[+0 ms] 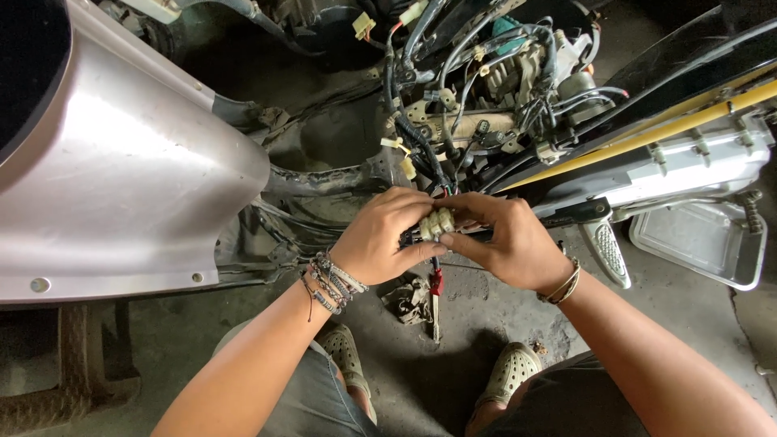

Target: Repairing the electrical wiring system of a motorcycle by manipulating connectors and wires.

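My left hand (380, 235) and my right hand (506, 239) meet at the middle of the head view. Both grip small cream plastic wire connectors (437, 223) between their fingertips. The connectors hang from a bundle of black wires (421, 137) that runs down from the open frame of a scooter. My left wrist carries several bead bracelets, my right wrist a thin bangle. A red-handled tool (436, 283) shows just below the hands, partly hidden by them.
A silver scooter body panel (121, 178) fills the left. A black and yellow panel (672, 105) slants across the upper right, with a metal footrest (611, 251) and a grey tray (700, 243) below it. A crumpled rag (411, 298) lies on the concrete floor near my sandalled feet (510, 372).
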